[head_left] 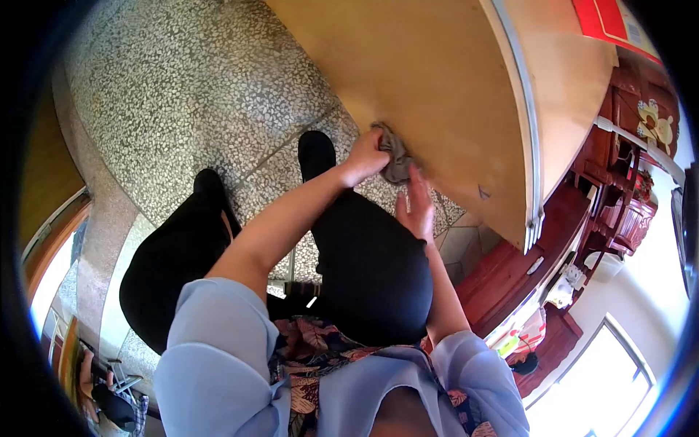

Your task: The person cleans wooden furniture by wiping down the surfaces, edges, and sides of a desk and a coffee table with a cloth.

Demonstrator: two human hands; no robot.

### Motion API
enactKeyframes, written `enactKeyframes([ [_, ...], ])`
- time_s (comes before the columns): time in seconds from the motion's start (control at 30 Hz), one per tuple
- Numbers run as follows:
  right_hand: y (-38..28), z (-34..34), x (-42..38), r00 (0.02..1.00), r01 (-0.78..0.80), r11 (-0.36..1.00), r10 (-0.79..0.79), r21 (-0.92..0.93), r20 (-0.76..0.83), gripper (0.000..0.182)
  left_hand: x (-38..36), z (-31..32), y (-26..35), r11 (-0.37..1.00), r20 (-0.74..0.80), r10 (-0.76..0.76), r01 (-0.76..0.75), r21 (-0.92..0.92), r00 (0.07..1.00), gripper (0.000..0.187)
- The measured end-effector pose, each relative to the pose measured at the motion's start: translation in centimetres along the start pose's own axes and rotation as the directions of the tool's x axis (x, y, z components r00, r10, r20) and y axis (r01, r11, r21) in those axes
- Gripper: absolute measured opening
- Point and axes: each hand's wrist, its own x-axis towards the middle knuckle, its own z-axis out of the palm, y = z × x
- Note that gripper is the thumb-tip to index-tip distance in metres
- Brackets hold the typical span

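Note:
My left hand (pixel 364 156) is closed on a crumpled grey cloth (pixel 397 162) and presses it against the lower edge of a light brown wooden panel (pixel 429 80). Just below the cloth, my right hand (pixel 415 207) lies flat with its fingers spread, its fingertips touching the cloth and the panel. Both arms reach forward over my knees, which are in black trousers (pixel 364 262). Part of the cloth is hidden under my left fingers.
A metal strip (pixel 526 124) runs along the panel's right edge. Speckled terrazzo floor (pixel 182 80) spreads to the left. Dark red wooden furniture (pixel 619 182) and a bright window (pixel 597 386) are on the right. Another person (pixel 102 393) is at the bottom left.

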Motion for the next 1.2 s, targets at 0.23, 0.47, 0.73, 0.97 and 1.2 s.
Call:
enactKeyframes([
  [0.23, 8.2, 9.2, 5.1, 0.967, -0.017, 0.999, 0.025, -0.034, 0.252, 0.058, 8.3, -0.9, -10.6, 0.991, -0.310, 0.000, 0.041, 0.126, 0.951, 0.036],
  [0.47, 10.2, 13.0, 8.2, 0.895, -0.162, 0.986, 0.162, -0.036, 0.416, 0.041, 11.0, -1.1, -13.1, 0.951, -0.421, -0.026, 0.152, 0.268, 0.907, 0.036],
  [0.73, 10.9, 10.0, 4.1, 0.826, -0.398, 0.911, 0.407, -0.106, 0.389, 0.036, 6.9, 0.9, -11.6, 0.926, 0.188, -0.139, 0.195, -0.323, 0.972, 0.049],
  [0.97, 13.1, 5.5, -6.1, 0.814, -0.572, 0.489, 0.439, 0.658, 0.380, 0.048, 3.2, 2.4, -8.7, 0.961, 0.551, -0.274, 0.198, 0.194, 0.789, 0.071],
  [1.2, 13.5, 7.5, -3.8, 0.906, -0.365, 0.822, 0.207, 0.437, 0.369, 0.052, 4.6, 0.6, -12.2, 0.967, 0.202, -0.147, 0.098, 0.233, 0.968, 0.045],
])
